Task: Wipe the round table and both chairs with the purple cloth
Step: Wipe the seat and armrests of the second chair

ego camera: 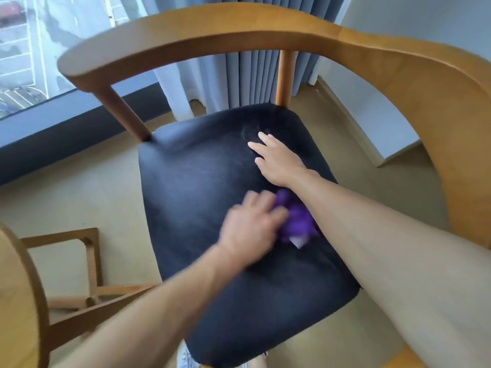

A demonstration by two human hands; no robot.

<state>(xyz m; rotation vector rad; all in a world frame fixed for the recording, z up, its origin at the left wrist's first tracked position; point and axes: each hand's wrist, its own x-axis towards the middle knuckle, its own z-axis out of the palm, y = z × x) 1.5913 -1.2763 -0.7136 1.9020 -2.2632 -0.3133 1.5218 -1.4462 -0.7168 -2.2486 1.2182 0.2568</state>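
Your right hand (279, 160) lies flat on the chair seat (202, 181), toward its back edge, fingers (261, 138) straight and spread. Your left hand (252, 224), blurred, is at mid-seat with fingers curled on the purple cloth (297, 219), under your right forearm.

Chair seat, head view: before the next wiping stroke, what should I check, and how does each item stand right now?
1. Purple cloth lies on the black seat: ok.
2. Left hand has the cloth in its grip: cannot tell, blurred.
3. Right hand rests flat on the seat, fingers straight: ok.
4. Right forearm lies over part of the cloth: not ok.
5. Wooden armrest wiped: cannot tell.
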